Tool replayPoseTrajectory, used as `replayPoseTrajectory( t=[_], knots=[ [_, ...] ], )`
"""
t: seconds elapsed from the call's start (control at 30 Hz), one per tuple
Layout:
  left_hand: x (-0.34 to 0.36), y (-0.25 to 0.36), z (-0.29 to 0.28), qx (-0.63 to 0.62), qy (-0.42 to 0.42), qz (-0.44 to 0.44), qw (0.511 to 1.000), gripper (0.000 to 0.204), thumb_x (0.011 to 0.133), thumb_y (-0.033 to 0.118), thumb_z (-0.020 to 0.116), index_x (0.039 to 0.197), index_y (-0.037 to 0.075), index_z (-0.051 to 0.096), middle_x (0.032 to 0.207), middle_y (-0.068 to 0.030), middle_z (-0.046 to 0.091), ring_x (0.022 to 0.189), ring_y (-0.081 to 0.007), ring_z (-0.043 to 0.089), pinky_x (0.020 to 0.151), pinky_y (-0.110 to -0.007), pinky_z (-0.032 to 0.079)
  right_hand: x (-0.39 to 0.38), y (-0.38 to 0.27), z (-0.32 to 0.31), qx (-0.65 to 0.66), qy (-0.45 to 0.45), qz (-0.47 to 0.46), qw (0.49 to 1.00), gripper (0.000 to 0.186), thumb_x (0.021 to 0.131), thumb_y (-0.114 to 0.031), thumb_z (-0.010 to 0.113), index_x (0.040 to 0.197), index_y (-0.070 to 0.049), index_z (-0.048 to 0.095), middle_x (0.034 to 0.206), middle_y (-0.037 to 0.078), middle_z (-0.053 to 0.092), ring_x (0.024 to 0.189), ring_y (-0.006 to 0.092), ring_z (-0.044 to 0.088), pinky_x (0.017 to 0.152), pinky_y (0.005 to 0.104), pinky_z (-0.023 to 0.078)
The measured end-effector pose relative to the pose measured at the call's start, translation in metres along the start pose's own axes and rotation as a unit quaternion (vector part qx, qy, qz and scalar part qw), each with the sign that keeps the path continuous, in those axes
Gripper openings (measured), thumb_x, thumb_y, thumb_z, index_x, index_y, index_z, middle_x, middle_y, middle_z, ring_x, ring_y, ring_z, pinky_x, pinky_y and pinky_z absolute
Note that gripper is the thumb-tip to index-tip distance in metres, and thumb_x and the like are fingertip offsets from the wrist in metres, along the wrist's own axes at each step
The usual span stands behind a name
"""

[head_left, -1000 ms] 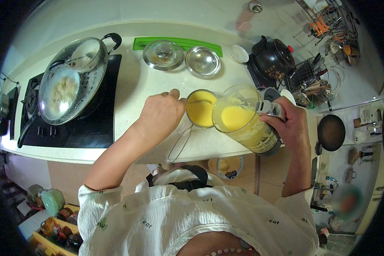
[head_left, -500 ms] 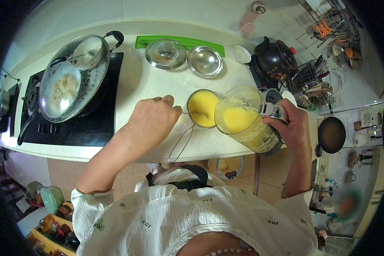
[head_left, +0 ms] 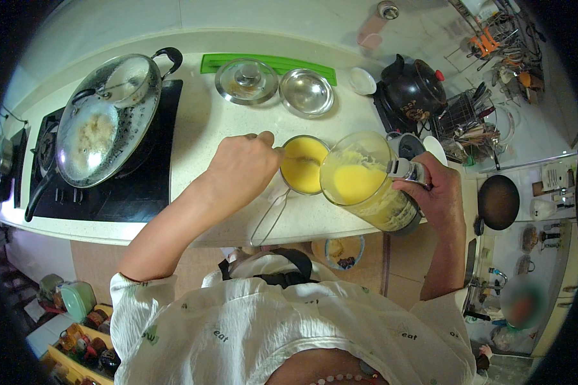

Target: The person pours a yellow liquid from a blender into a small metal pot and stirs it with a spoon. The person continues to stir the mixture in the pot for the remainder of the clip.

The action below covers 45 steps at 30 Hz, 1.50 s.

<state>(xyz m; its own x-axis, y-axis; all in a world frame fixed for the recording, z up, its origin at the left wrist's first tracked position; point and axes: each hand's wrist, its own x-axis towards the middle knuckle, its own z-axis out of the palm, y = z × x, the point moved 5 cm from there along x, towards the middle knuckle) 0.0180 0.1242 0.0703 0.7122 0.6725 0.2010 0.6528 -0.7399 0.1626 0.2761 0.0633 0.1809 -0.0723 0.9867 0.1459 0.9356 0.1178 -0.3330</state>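
My left hand (head_left: 247, 160) is closed on the thin handle of a spoon (head_left: 309, 158), whose bowl end dips into thick yellow liquid. That liquid (head_left: 302, 174) fills a round strainer, and the strainer's long wire handle (head_left: 270, 221) points toward the counter's front edge. What stands beneath the strainer is hidden. In my right hand (head_left: 442, 192) is the handle of a clear blender jug (head_left: 372, 212), tilted with its mouth toward the strainer's right rim. More yellow liquid lies in the jug, and foamy residue coats its wall.
Behind the strainer are a metal bowl (head_left: 306, 94), a glass lid (head_left: 245, 81) and a green strip (head_left: 270, 67). A lidded wok (head_left: 106, 122) sits on the black stove (head_left: 141, 199) at left. At back right stand a dark kettle (head_left: 412, 90) and a utensil rack (head_left: 472, 106).
My left hand has shifted away from me and a little right, and the spoon has swept farther back through the liquid. The jug in my right hand stays almost in place.
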Motion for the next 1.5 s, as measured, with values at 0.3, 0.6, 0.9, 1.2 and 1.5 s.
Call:
replayPoseTrajectory(
  t=[0.3, 0.6, 0.9, 1.2, 1.5],
  knots=[
    [0.006, -0.005, 0.001, 0.008, 0.024, -0.017, 1.0, 0.02, 0.077, 0.005, 0.058, 0.094, 0.007, 0.068, 0.082, -0.0109, 0.06, 0.074, -0.0276, 0.067, 0.061, -0.037, 0.054, 0.002, 0.011, 0.003, 0.011, 0.015, 0.001, 1.0, 0.042, 0.068, -0.031, 0.086, 0.09, -0.006, 0.06, 0.055, 0.004, 0.04, 0.051, 0.014, 0.036, 0.046, 0.0305, 0.032],
    [-0.013, -0.004, -0.008, -0.015, -0.024, -0.007, 1.0, 0.021, 0.077, 0.003, 0.056, 0.095, 0.007, 0.068, 0.083, -0.0119, 0.061, 0.073, -0.0292, 0.067, 0.06, -0.039, 0.054, 0.004, 0.002, 0.001, -0.006, -0.007, 0.007, 1.0, 0.042, 0.068, -0.03, 0.086, 0.089, -0.005, 0.059, 0.056, 0.003, 0.038, 0.052, 0.0141, 0.033, 0.047, 0.0315, 0.032],
    [-0.023, 0.001, -0.02, -0.022, -0.033, -0.001, 0.999, 0.02, 0.079, 0.006, 0.056, 0.095, 0.007, 0.068, 0.082, -0.0112, 0.061, 0.076, -0.0282, 0.067, 0.063, -0.038, 0.054, 0.005, 0.0, 0.003, -0.012, -0.023, 0.006, 1.0, 0.041, 0.068, -0.029, 0.085, 0.09, -0.006, 0.059, 0.058, 0.005, 0.046, 0.052, 0.016, 0.042, 0.048, 0.0323, 0.037],
    [-0.024, 0.001, -0.023, -0.02, -0.039, 0.01, 0.999, 0.02, 0.08, 0.008, 0.055, 0.096, 0.008, 0.068, 0.083, -0.0103, 0.061, 0.075, -0.0275, 0.067, 0.062, -0.037, 0.054, 0.007, -0.008, 0.006, -0.018, -0.066, -0.01, 0.998, 0.042, 0.072, -0.033, 0.082, 0.088, -0.005, 0.056, 0.061, 0.009, 0.051, 0.052, 0.0226, 0.047, 0.05, 0.0353, 0.039],
    [-0.024, 0.001, -0.022, -0.016, -0.03, 0.004, 0.999, 0.02, 0.08, 0.007, 0.055, 0.095, 0.009, 0.068, 0.083, -0.0093, 0.061, 0.075, -0.0267, 0.067, 0.061, -0.037, 0.054, 0.028, -0.028, 0.01, -0.064, -0.135, -0.046, 0.988, 0.043, 0.074, -0.036, 0.079, 0.084, -0.005, 0.051, 0.059, 0.011, 0.05, 0.056, 0.0306, 0.051, 0.052, 0.0406, 0.039]
  ],
)
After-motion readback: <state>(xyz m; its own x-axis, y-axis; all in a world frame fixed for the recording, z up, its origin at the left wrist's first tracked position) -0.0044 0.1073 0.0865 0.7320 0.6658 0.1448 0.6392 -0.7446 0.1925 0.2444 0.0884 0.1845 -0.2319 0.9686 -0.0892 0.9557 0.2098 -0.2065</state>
